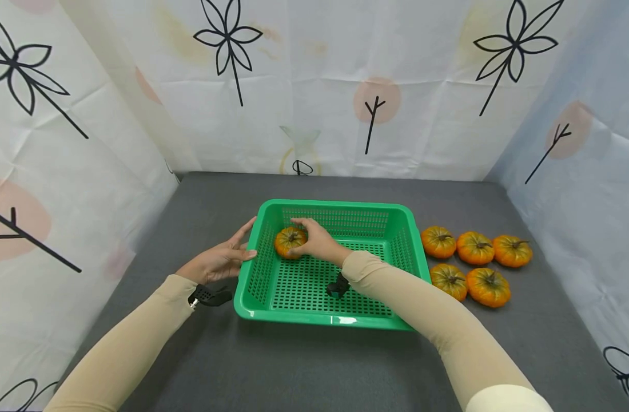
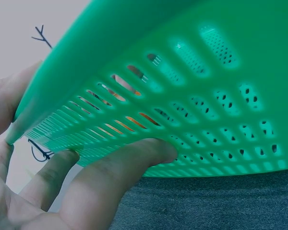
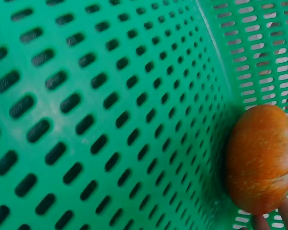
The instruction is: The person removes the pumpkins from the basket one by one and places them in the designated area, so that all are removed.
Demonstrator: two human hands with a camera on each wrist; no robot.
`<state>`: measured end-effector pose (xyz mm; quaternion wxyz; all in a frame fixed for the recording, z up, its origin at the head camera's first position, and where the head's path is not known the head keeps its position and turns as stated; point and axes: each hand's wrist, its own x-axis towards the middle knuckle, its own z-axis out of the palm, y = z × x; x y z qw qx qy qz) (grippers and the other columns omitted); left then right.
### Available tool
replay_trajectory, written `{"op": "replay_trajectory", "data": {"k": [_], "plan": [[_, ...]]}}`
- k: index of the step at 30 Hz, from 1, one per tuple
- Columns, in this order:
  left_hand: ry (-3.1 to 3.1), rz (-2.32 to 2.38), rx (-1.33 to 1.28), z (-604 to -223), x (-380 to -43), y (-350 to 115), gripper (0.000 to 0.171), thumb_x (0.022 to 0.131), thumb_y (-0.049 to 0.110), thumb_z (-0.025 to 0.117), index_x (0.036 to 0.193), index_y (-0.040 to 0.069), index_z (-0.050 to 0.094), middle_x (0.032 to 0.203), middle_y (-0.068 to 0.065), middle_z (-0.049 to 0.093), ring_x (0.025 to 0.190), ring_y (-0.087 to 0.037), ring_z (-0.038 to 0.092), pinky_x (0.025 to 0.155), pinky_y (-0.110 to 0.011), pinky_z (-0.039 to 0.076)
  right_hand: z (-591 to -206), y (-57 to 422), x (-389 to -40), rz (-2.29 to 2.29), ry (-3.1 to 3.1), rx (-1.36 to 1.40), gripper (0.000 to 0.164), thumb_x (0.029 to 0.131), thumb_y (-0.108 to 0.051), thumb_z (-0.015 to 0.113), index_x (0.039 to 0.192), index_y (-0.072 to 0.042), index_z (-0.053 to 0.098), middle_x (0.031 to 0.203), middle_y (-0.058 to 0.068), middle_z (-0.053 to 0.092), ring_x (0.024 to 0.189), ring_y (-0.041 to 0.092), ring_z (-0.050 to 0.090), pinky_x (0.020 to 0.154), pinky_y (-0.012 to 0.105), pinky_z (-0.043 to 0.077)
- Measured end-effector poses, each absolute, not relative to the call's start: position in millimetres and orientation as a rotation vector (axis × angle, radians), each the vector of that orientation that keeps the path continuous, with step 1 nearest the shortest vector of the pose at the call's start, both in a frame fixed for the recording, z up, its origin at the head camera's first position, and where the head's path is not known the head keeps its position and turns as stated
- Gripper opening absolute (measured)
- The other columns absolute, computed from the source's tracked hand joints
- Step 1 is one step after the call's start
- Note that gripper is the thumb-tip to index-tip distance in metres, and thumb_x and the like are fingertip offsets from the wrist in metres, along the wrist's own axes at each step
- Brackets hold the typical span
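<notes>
A green plastic basket point(image 1: 319, 320) with slotted walls and a perforated bottom sits on the grey table. My left hand point(image 1: 222, 260) holds its left side. In the left wrist view one digit laps the rim while other fingers point(image 2: 129, 167) bear against the outer wall point(image 2: 259, 48). My right hand point(image 1: 319, 243) reaches inside, thumb and fingers spread around a small orange pumpkin point(image 1: 285, 242) near the left wall. The right wrist view shows this pumpkin point(image 3: 259, 158) low on the right, with fingertips at its lower edge. Its far side is partly hidden.
Several more orange pumpkins stand right of the basket in two rows, among them a front one point(image 1: 488, 288) and a back one point(image 1: 512, 250). Patterned white cloth point(image 1: 314, 74) surrounds the table behind and at both sides. My right forearm point(image 1: 422, 303) crosses the basket's front right corner.
</notes>
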<state>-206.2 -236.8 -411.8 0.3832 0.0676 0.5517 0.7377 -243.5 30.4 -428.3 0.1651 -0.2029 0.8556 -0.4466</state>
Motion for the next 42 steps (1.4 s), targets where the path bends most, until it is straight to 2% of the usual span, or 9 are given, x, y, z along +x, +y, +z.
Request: {"op": "replay_trajectory", "data": {"k": [8, 22, 33, 42], "plan": [[1.419, 1.877, 0.157, -411.7, -205.4, -236.3, 0.092, 0.099, -0.003, 0.048, 0.152, 0.048, -0.007, 0.162, -0.015, -0.002, 0.115, -0.03, 0.061, 0.091, -0.052, 0.053, -436.1, 27.8, -245.1, -1.244, 2.478, -0.591, 0.079, 0.081, -0.024, 0.081, 0.147, -0.011, 0.04, 0.14, 0.013, 0.042, 0.128, 0.03, 0.044, 0.104, 0.045, 0.045], [1.412, 1.866, 0.195, -409.3, -205.7, -236.2, 0.093, 0.099, -0.003, 0.047, 0.151, 0.048, -0.01, 0.162, -0.018, -0.002, 0.121, -0.034, 0.057, 0.093, -0.056, 0.05, -442.2, 22.3, -246.7, -1.12, 2.529, -0.624, 0.082, 0.079, -0.027, 0.083, 0.147, -0.013, 0.041, 0.138, 0.013, 0.041, 0.124, 0.028, 0.046, 0.104, 0.043, 0.046], [1.425, 1.871, 0.176, -407.7, -204.0, -235.0, 0.092, 0.099, -0.003, 0.047, 0.152, 0.045, -0.01, 0.162, -0.017, -0.001, 0.117, -0.032, 0.06, 0.092, -0.054, 0.052, -435.9, 24.6, -245.3, -1.134, 2.492, -0.587, 0.082, 0.076, -0.023, 0.085, 0.146, -0.012, 0.043, 0.139, 0.014, 0.041, 0.121, 0.029, 0.047, 0.103, 0.043, 0.046], [1.416, 1.872, 0.197, -407.2, -203.9, -234.9, 0.092, 0.099, -0.003, 0.048, 0.153, 0.043, -0.011, 0.162, -0.018, -0.001, 0.114, -0.03, 0.062, 0.091, -0.054, 0.053, -415.6, 25.6, -240.4, -1.127, 2.462, -0.574, 0.08, 0.074, -0.022, 0.086, 0.142, -0.008, 0.046, 0.134, 0.013, 0.047, 0.112, 0.026, 0.052, 0.095, 0.039, 0.051]]}}
